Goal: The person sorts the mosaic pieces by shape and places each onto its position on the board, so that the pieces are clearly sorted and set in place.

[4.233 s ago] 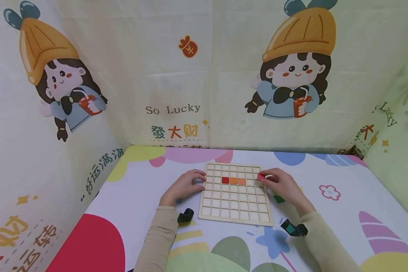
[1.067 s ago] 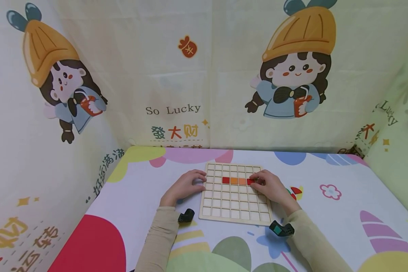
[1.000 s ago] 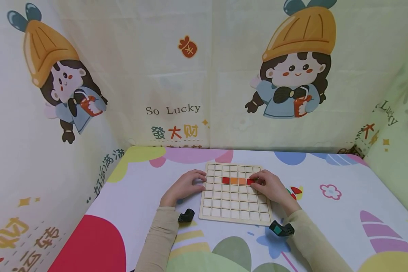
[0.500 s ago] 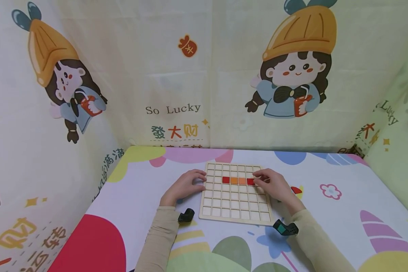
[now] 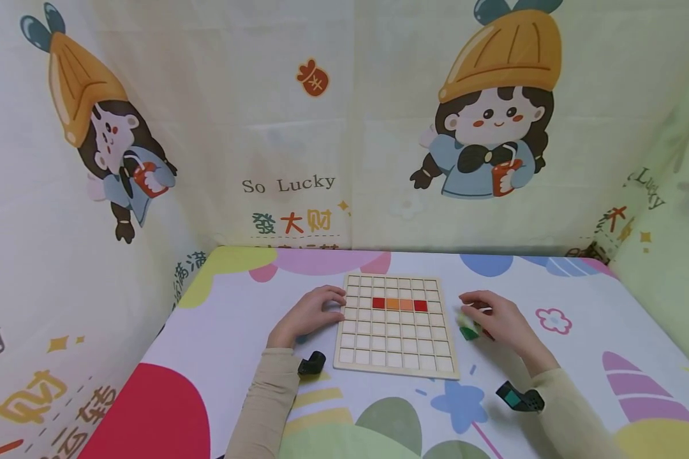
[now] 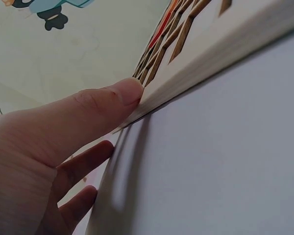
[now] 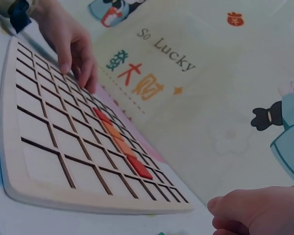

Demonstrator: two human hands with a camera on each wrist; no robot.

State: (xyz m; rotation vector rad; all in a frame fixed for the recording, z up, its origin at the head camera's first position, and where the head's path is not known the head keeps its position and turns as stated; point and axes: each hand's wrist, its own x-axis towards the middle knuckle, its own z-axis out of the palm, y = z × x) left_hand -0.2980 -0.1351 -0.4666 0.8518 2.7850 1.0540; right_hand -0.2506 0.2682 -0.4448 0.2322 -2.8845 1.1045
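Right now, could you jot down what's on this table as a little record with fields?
Board: wooden grid board lying flat on the colourful tablecloth
Tiles placed: red tile, two orange tiles, another red tile, side by side in one row
Left hand: fingers rest on the board's left edge
Right hand: on the cloth right of the board, over loose pieces, one of them green; whether the grip has closed on one cannot be told

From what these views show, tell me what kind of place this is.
Probably a home-style play corner set up for recording. A table covered in a bright cartoon cloth stands between printed cartoon cloth walls, and a wooden grid board with colored tiles lies on it between the left hand and right hand.
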